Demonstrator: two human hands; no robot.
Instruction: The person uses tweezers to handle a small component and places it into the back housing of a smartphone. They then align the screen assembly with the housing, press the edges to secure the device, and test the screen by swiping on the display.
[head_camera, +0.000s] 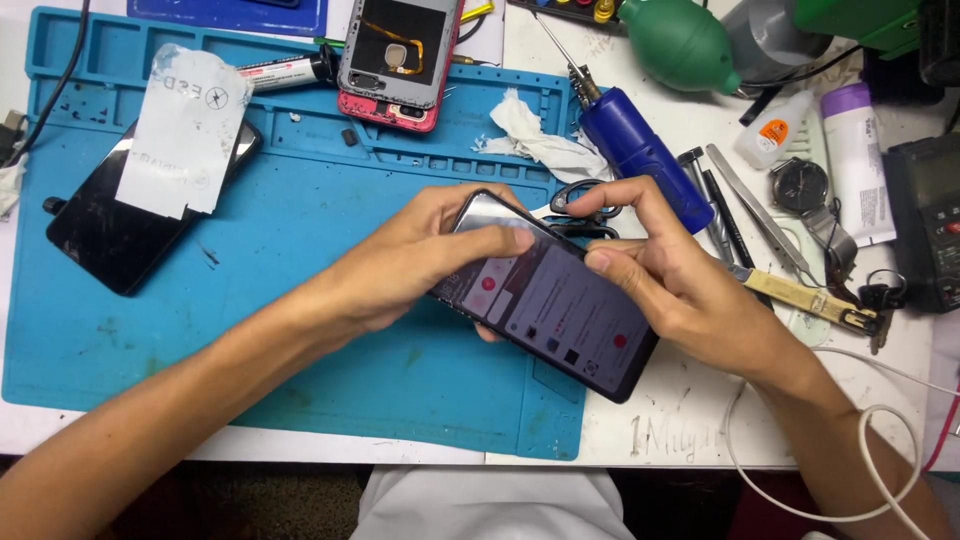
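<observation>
smartphone, judged light, slick, fragile glass, was gripped by its edges over the blue mat's front right corner, left hand and right hand fingers curled closed around it.

Open mat left and front of the left hand. Right side is tight: scissors, blue electric screwdriver, tweezers crowd the right hand. Far edge blocked by tissue and opened phone body.
</observation>
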